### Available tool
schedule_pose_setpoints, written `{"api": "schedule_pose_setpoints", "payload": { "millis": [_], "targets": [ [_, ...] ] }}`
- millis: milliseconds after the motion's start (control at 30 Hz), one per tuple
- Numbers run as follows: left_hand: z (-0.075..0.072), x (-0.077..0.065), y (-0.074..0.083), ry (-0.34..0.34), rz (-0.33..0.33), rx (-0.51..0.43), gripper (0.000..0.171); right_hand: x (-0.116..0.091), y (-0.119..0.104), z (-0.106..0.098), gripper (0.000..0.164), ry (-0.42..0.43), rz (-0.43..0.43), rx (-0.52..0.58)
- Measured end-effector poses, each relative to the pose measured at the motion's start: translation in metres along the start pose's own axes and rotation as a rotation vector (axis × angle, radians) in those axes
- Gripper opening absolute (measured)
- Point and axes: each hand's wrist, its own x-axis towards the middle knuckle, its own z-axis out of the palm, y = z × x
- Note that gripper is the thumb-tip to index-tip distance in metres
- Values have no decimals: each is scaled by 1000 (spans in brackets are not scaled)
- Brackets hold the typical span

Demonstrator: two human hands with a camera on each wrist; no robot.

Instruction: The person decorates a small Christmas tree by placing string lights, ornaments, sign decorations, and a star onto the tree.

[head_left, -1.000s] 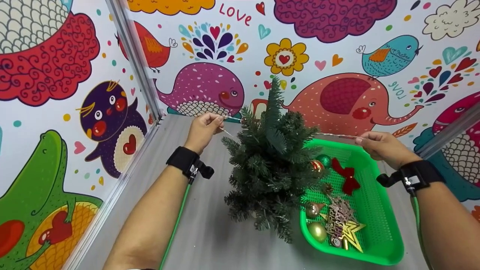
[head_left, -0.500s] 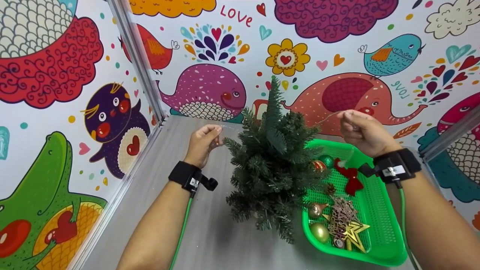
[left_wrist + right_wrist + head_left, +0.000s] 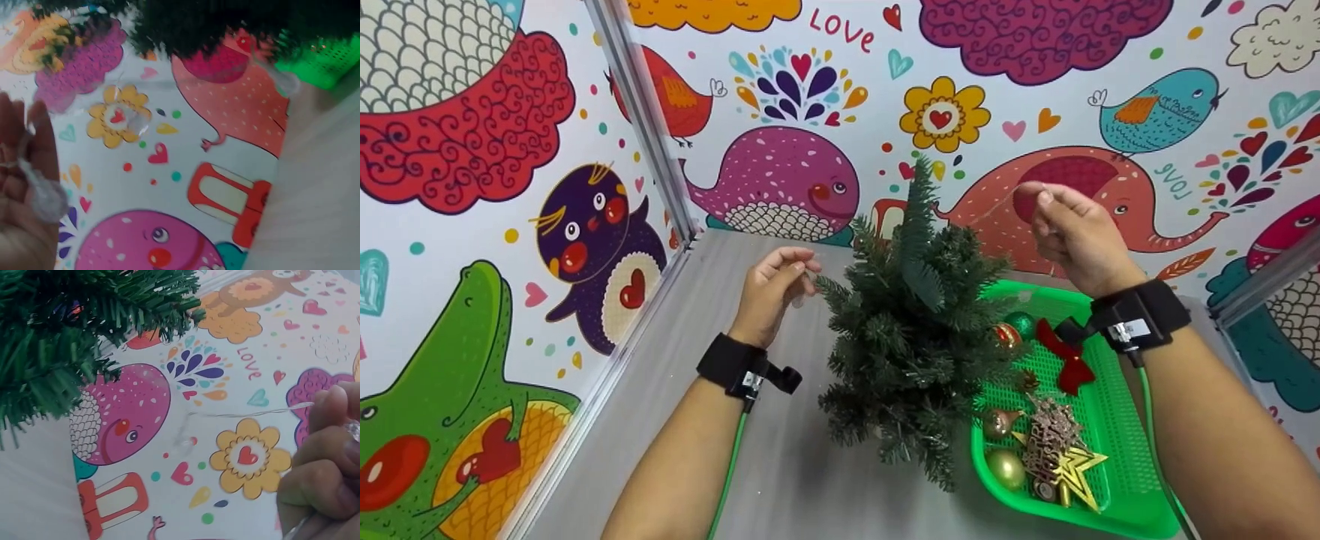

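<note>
A small green artificial Christmas tree [image 3: 919, 352] stands upright between my hands. At its left, close to the branch tips, my left hand [image 3: 772, 296] holds a thin string of lights; one clear bulb [image 3: 48, 201] hangs against the palm in the left wrist view. My right hand [image 3: 1080, 236], raised behind and right of the tree, pinches the same kind of light string [image 3: 253, 412] between thumb and index finger. From there its thin wire slants down toward the tree in the head view. A blurred clear bulb dangles from that wire in the right wrist view.
Right of the tree, a green basket [image 3: 1151, 457] holds a red bow [image 3: 1076, 373], a gold star [image 3: 1080, 476], a gold ball [image 3: 1006, 469], a green ball [image 3: 1020, 325] and other ornaments. Printed wall panels [image 3: 780, 45] close off the back and both sides of the grey table [image 3: 780, 465].
My right hand has moved up and left from beside the basket, lifting the wire, which now slants instead of lying level. My left hand has dropped slightly, and its fingers have spread a little.
</note>
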Motion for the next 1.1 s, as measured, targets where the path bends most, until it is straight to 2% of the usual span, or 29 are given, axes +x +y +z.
{"api": "schedule_pose_setpoints", "payload": {
  "millis": [167,333,433,533,667,767,833,900,967,1033,1100],
  "targets": [
    [18,-7,20,-2,72,-51,19,4,-9,10,39,28,-63,-8],
    [32,-11,28,3,117,68,35,5,-16,17,37,48,-80,-24],
    [35,-11,28,28,124,106,36,8,-22,22,38,55,-88,-44],
    [36,-9,27,45,141,89,31,11,-29,31,39,78,-99,-74],
    [39,-8,29,63,228,92,30,15,-41,46,41,102,-119,-109],
    [43,-7,34,100,267,128,36,14,-50,57,40,76,-153,-83],
    [46,-6,39,136,262,183,41,12,-56,65,39,52,-198,-73],
    [49,-3,43,165,275,309,43,9,-62,72,37,27,-274,-81],
    [52,0,48,191,309,460,37,6,-67,81,34,14,-356,-117],
    [55,2,51,210,341,568,29,2,-73,92,32,11,-442,-180],
    [58,2,55,188,360,550,22,-1,-78,102,31,4,-511,-219]
  ]
}}
